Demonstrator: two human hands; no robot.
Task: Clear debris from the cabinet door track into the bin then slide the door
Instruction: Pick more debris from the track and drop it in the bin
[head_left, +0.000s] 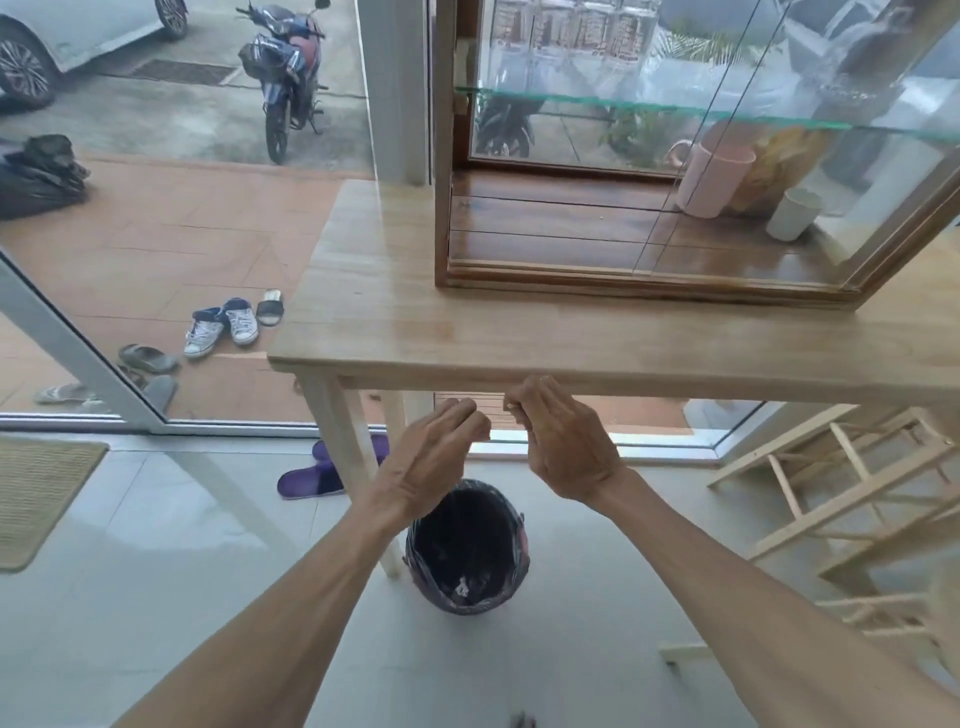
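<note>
A wooden cabinet with sliding glass doors (737, 171) stands on a pale wooden table (395, 317). Its door track (597, 271) runs along the bottom front edge. Below the table's front edge a bin (467, 545) lined with a dark bag sits on the floor, with a white scrap inside. My left hand (434, 457) and my right hand (561, 441) are held close together above the bin, just in front of the table edge. The right hand's fingers are pinched on a small pale bit of debris (511, 407). The left hand's fingers are curled; whether it holds anything is hidden.
Inside the cabinet stand a pink jug (714, 179) and a white cup (794, 213). A wooden rack (841, 499) lies on the floor at right. Purple slippers (311, 478) lie by the table leg. Shoes, a motorbike and a car are outside the glass.
</note>
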